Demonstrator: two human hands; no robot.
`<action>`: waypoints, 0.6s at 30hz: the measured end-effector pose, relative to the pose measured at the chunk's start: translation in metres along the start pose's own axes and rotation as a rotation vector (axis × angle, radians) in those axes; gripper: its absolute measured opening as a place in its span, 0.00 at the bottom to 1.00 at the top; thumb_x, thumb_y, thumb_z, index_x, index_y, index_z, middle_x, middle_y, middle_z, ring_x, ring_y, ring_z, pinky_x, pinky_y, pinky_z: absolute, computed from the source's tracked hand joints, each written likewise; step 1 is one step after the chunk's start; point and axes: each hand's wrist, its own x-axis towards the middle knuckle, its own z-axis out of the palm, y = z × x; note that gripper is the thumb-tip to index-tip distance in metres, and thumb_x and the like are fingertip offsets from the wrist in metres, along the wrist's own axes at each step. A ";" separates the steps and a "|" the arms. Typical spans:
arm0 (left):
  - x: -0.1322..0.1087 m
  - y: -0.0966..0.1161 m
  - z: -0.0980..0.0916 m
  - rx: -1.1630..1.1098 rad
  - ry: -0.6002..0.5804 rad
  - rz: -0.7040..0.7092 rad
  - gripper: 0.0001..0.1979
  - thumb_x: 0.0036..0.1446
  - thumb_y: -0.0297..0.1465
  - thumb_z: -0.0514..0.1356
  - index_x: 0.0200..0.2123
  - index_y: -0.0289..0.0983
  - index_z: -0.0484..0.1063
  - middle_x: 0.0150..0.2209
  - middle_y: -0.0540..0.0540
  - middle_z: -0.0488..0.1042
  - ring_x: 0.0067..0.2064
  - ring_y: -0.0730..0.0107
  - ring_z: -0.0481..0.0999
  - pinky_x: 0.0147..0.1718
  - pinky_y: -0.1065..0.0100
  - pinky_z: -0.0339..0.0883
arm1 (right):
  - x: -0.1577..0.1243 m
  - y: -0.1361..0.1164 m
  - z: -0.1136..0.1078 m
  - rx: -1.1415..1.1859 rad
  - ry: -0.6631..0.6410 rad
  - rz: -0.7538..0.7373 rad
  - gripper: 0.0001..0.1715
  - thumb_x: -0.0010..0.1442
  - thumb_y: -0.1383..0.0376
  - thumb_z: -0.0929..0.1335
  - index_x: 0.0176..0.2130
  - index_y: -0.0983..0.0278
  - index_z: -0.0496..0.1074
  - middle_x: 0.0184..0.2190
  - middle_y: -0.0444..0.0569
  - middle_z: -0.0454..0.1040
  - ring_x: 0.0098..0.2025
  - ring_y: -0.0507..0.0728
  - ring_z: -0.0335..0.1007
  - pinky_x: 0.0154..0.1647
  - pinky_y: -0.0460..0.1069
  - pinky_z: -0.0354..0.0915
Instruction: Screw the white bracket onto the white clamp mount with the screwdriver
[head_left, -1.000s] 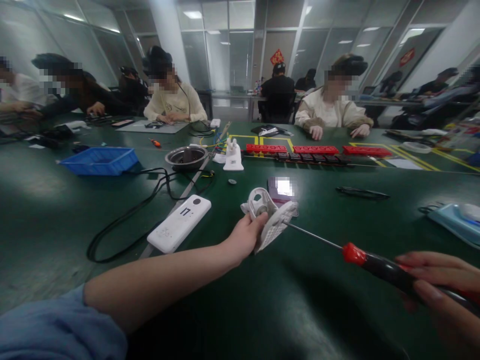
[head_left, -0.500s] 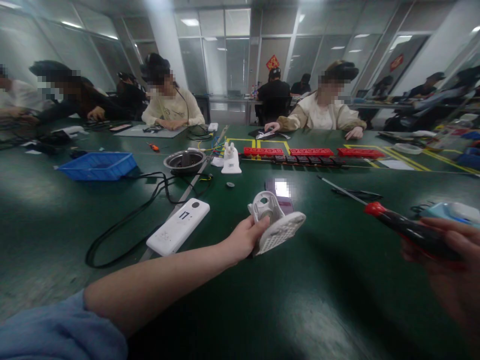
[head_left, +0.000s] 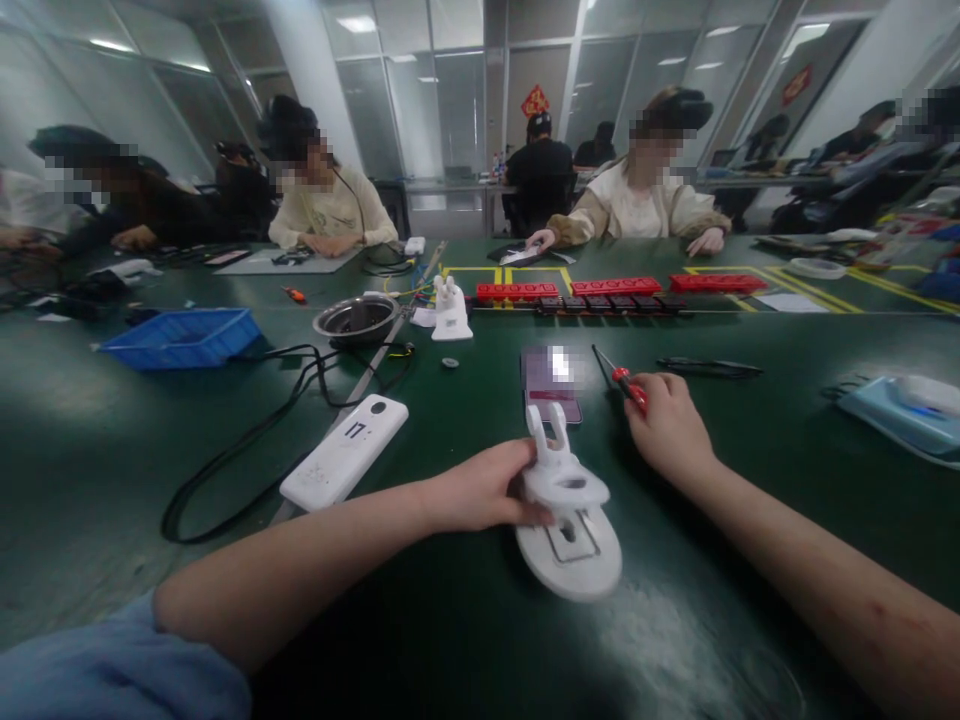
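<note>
My left hand [head_left: 487, 485] is closed on a white plastic bracket [head_left: 596, 570], with a round base toward me and two upright prongs at its far end. Its fingertips are partly hidden by the piece. To the right, my right hand [head_left: 671, 425] wraps round the red and black handle of a screwdriver [head_left: 621, 376], whose shaft points away and to the left. Whether the screwdriver touches the table cannot be told. Just beyond the bracket lies a phone [head_left: 544, 375]. A similar white part [head_left: 452, 322] stands farther back, near a small grey disc [head_left: 450, 363].
A white power bank [head_left: 349, 450] with a black cable [head_left: 176, 500] lies left. Behind it are a metal bowl [head_left: 356, 322] and a blue tray [head_left: 180, 340]. Tweezers [head_left: 709, 368] and a light-blue device [head_left: 900, 410] lie right. Red strips [head_left: 615, 286] and seated people are across the table.
My right hand has brought the screwdriver from the right edge inward, beside the phone. The bracket in my left hand has turned, its prongs now upward, and come slightly nearer.
</note>
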 end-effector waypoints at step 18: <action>0.001 -0.021 -0.014 0.365 0.061 0.078 0.47 0.37 0.44 0.65 0.59 0.37 0.49 0.59 0.39 0.51 0.59 0.52 0.50 0.57 0.56 0.44 | -0.038 -0.062 -0.042 0.592 -0.232 -0.076 0.26 0.56 0.52 0.59 0.48 0.66 0.59 0.35 0.50 0.68 0.34 0.54 0.65 0.34 0.50 0.64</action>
